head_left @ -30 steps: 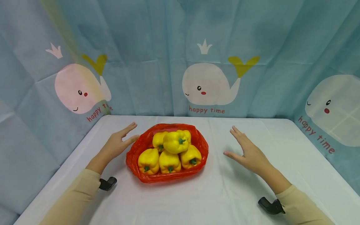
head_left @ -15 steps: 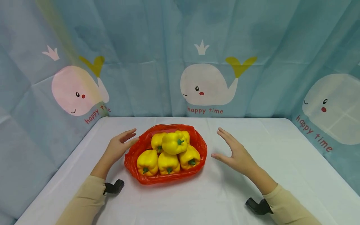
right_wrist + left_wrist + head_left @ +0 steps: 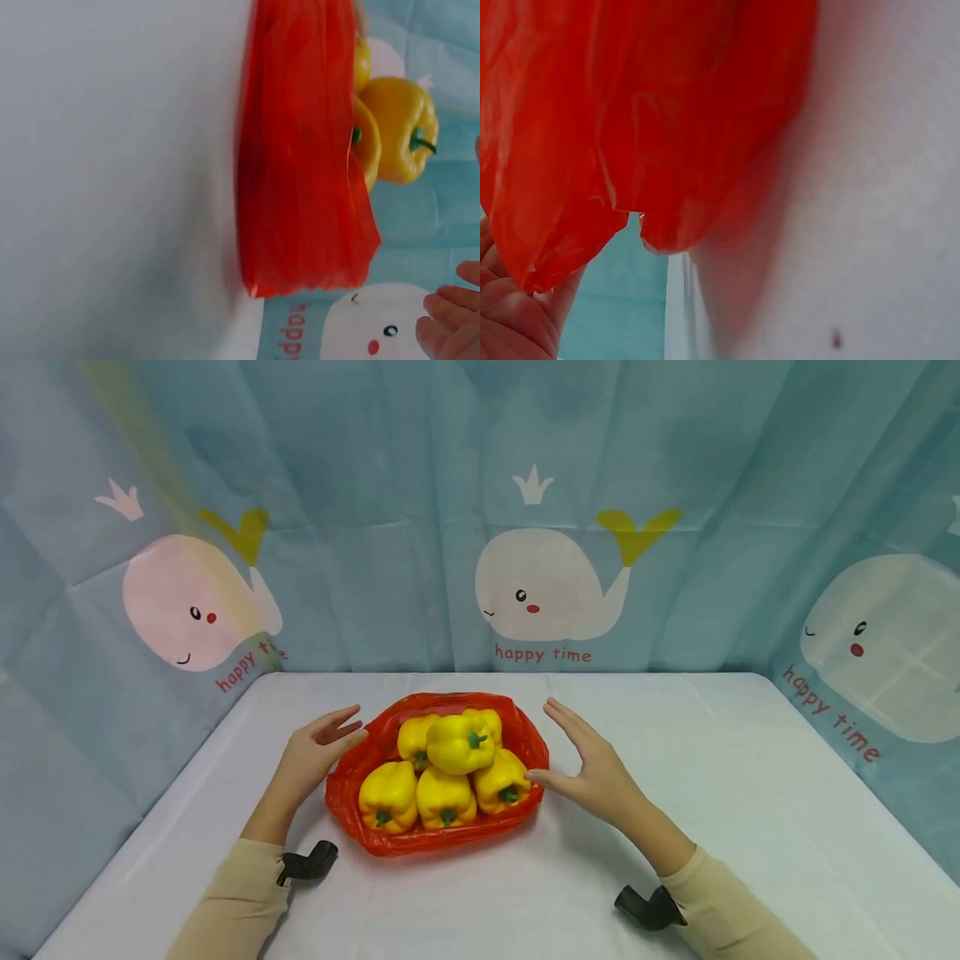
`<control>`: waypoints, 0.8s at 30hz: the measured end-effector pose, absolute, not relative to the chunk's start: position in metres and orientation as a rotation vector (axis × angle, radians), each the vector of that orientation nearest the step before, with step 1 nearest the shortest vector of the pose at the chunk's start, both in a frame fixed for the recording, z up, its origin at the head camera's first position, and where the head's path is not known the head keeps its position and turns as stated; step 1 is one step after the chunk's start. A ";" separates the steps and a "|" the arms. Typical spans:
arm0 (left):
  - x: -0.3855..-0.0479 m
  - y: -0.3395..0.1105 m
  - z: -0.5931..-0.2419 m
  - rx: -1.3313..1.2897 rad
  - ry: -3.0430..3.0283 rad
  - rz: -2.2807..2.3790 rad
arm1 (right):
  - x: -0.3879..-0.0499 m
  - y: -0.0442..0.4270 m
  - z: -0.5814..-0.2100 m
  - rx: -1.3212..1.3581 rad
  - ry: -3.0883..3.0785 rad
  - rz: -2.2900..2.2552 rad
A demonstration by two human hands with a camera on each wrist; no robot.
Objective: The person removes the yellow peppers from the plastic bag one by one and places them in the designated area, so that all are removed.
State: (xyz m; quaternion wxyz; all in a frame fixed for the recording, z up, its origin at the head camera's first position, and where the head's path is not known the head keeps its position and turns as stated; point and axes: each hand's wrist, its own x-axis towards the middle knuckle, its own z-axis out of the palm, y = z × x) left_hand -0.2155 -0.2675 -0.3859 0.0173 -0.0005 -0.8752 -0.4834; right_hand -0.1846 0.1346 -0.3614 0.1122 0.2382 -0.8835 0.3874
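Observation:
A red plastic bag (image 3: 345, 797) with its mouth spread wide sits on the table, holding several yellow bell peppers (image 3: 446, 795) with green stems; one pepper (image 3: 461, 744) lies on top of the others. At the bag's left rim is my left hand (image 3: 311, 756), fingers loosely bent; whether it touches the plastic I cannot tell. My right hand (image 3: 592, 768) is at the right rim with fingers extended and the thumb tip overlapping the edge in the head view. In the right wrist view the right hand's fingers (image 3: 450, 315) appear apart from the bag (image 3: 300, 187).
The table (image 3: 712, 760) has a white cover. Around its back and sides hangs a blue curtain (image 3: 360, 585) printed with whales. A black wrist camera (image 3: 648, 908) is strapped to the right forearm, another black camera (image 3: 311, 862) to the left.
My right hand has moved left, from well off the bag to its right rim. The left hand has stayed by the left rim, its fingers a little more bent. The bag looks unmoved.

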 end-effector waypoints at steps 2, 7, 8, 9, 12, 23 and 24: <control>-0.215 -0.269 -0.386 0.006 -2.707 -1.510 | -0.184 0.128 -0.361 0.719 -2.577 1.162; -0.215 -0.269 -0.388 0.004 -2.686 -1.534 | -0.184 0.112 -0.363 0.750 -2.556 1.230; -0.215 -0.268 -0.389 0.009 -2.687 -1.538 | -0.185 0.109 -0.364 0.753 -2.555 1.239; -0.215 -0.268 -0.389 0.018 -2.692 -1.536 | -0.185 0.106 -0.364 0.757 -2.551 1.252; -0.213 -0.268 -0.391 0.055 -2.712 -1.534 | -0.185 0.095 -0.363 0.761 -2.541 1.279; -0.212 -0.264 -0.392 0.083 -2.721 -1.510 | -0.188 0.066 -0.356 0.730 -2.534 1.318; -0.212 -0.263 -0.392 0.084 -2.717 -1.508 | -0.188 0.064 -0.356 0.735 -2.531 1.322</control>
